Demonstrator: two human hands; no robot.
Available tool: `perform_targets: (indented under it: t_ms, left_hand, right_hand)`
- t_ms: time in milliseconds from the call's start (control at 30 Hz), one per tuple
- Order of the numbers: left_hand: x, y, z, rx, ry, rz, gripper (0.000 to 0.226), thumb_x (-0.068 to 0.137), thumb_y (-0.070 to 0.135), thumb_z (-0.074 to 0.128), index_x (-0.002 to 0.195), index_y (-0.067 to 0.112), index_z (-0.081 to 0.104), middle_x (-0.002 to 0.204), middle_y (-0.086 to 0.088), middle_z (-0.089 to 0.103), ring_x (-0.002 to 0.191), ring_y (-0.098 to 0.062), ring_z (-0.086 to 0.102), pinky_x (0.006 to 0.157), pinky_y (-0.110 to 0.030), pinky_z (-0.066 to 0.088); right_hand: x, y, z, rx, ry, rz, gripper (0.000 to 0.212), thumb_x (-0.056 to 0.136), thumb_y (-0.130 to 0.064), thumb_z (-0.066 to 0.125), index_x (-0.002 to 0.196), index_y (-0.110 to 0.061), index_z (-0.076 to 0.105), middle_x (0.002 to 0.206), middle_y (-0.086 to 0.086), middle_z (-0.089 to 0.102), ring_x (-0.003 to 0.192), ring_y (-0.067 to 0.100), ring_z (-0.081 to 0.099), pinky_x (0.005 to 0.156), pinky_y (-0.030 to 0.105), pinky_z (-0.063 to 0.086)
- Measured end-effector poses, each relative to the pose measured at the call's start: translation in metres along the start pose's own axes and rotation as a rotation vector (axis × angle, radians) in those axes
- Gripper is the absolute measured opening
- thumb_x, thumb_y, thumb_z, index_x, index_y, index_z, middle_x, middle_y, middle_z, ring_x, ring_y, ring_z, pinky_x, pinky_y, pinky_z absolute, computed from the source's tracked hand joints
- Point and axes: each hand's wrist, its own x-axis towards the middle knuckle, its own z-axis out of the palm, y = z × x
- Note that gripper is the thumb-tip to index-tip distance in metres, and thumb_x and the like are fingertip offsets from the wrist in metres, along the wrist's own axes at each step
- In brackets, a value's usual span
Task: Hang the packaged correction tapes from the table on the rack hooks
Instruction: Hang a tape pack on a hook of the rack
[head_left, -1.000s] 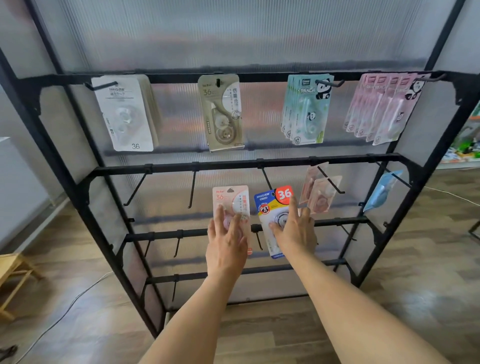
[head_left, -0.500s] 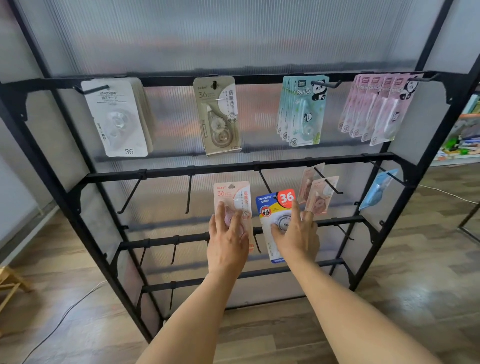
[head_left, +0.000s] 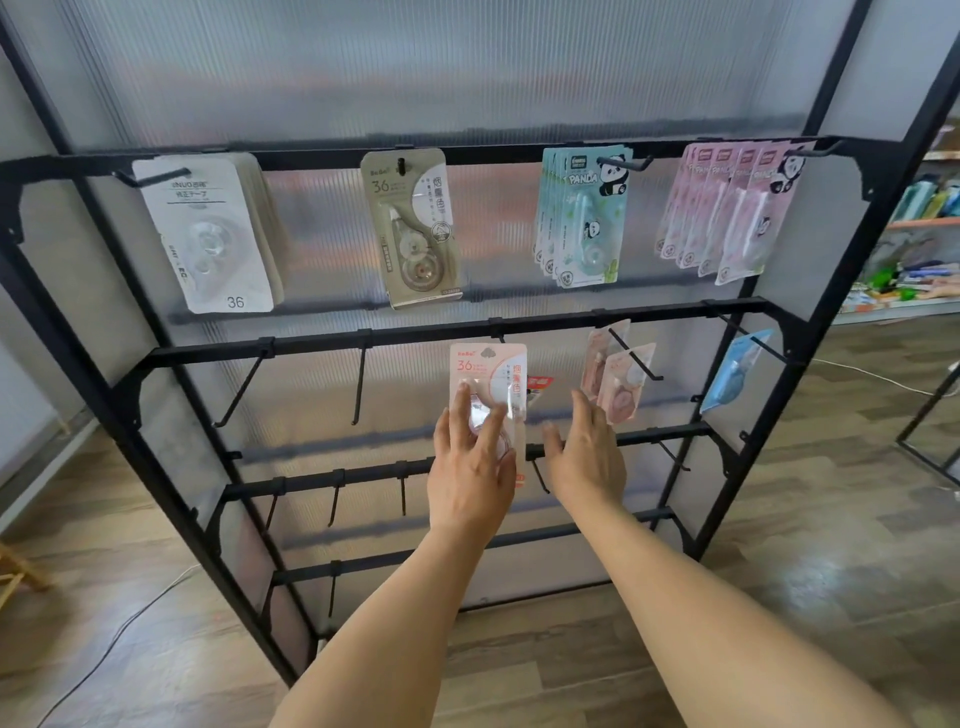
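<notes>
Pressing straight fingers on the pink carded blister pack of correction tape (head_left: 487, 387) at frame centre, the left hand (head_left: 470, 470) steadies it; the right hand (head_left: 587, 457) hovers open. Light, stiff card, slippery bubble: best pinched by its edges.

Stationery shop: hook rack (head_left: 467, 332) of packaged correction tapes (head_left: 410, 228)
</notes>
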Motion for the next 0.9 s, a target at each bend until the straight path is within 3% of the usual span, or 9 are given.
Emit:
perform_targets:
  t_ms: [100,267,367,467,533,600,667,900]
  left_hand:
    - [0.000,0.021,0.012,-0.025,0.034,0.078,0.055,0.097,0.036,0.053,0.148,0.032,0.033,0.163,-0.003,0.000,0.145,-0.030,0.011,0.093,-0.044,0.053]
    - [-0.001,0.076,0.037,-0.087,0.078,0.110,0.055,0.092,0.034,0.064,0.143,0.028,0.044,0.160,-0.011,0.019,0.141,-0.039,0.028,0.082,-0.048,0.057]
    - [-0.006,0.111,0.055,-0.108,0.033,0.098,0.074,0.089,0.027,0.067,0.146,0.034,0.021,0.161,-0.010,0.017,0.142,-0.039,0.026,0.082,-0.048,0.057]
    - [-0.012,0.142,0.077,-0.133,0.002,0.093,0.087,0.080,0.021,0.075,0.145,0.031,0.017,0.156,-0.015,0.031,0.133,-0.045,0.041,0.084,-0.050,0.056]
    - [-0.016,0.159,0.087,-0.130,-0.029,0.063,0.085,0.086,0.024,0.069,0.151,0.029,0.015,0.160,-0.013,0.020,0.140,-0.042,0.031,0.094,-0.049,0.052]
    - [-0.019,0.175,0.095,-0.082,-0.115,-0.004,0.080,0.095,0.031,0.057,0.156,0.026,0.005,0.164,-0.006,-0.004,0.148,-0.032,0.009,0.110,-0.043,0.040]
    - [-0.022,0.188,0.098,-0.029,-0.163,-0.028,0.080,0.098,0.035,0.052,0.156,0.025,-0.003,0.162,-0.003,-0.016,0.149,-0.027,0.000,0.115,-0.037,0.033]
    - [-0.006,0.197,0.110,-0.037,-0.189,-0.046,0.081,0.096,0.041,0.053,0.156,0.025,0.002,0.162,0.001,-0.011,0.148,-0.025,0.004,0.111,-0.039,0.038]
  right_hand:
    - [-0.001,0.012,-0.014,0.083,0.042,-0.096,0.061,0.100,-0.037,0.045,0.152,-0.022,0.019,0.151,0.010,0.037,0.120,0.028,0.054,0.077,0.037,0.054]
    - [0.005,0.051,-0.045,0.081,0.038,-0.172,0.065,0.099,-0.042,0.043,0.154,-0.026,0.011,0.151,0.007,0.038,0.118,0.028,0.057,0.075,0.039,0.055]
    - [0.011,0.081,-0.064,0.096,0.020,-0.198,0.066,0.099,-0.033,0.048,0.154,-0.025,0.012,0.150,0.005,0.038,0.119,0.027,0.056,0.078,0.038,0.054]
    - [0.017,0.112,-0.078,0.100,-0.038,-0.176,0.064,0.099,-0.032,0.048,0.153,-0.025,0.016,0.146,0.004,0.040,0.118,0.024,0.055,0.080,0.034,0.050]
    - [0.020,0.129,-0.082,0.117,-0.058,-0.194,0.062,0.098,-0.033,0.049,0.152,-0.024,0.020,0.142,0.004,0.041,0.111,0.022,0.058,0.076,0.029,0.050]
    - [0.023,0.145,-0.085,0.098,-0.082,-0.204,0.060,0.098,-0.033,0.050,0.151,-0.025,0.022,0.142,0.003,0.039,0.109,0.020,0.058,0.073,0.026,0.048]
    - [0.026,0.157,-0.086,0.075,-0.105,-0.194,0.059,0.099,-0.034,0.049,0.151,-0.025,0.023,0.142,0.003,0.038,0.107,0.020,0.059,0.071,0.023,0.045]
    - [0.047,0.172,-0.080,0.070,-0.118,-0.188,0.057,0.100,-0.035,0.046,0.151,-0.026,0.023,0.143,0.001,0.039,0.106,0.019,0.060,0.068,0.021,0.041]
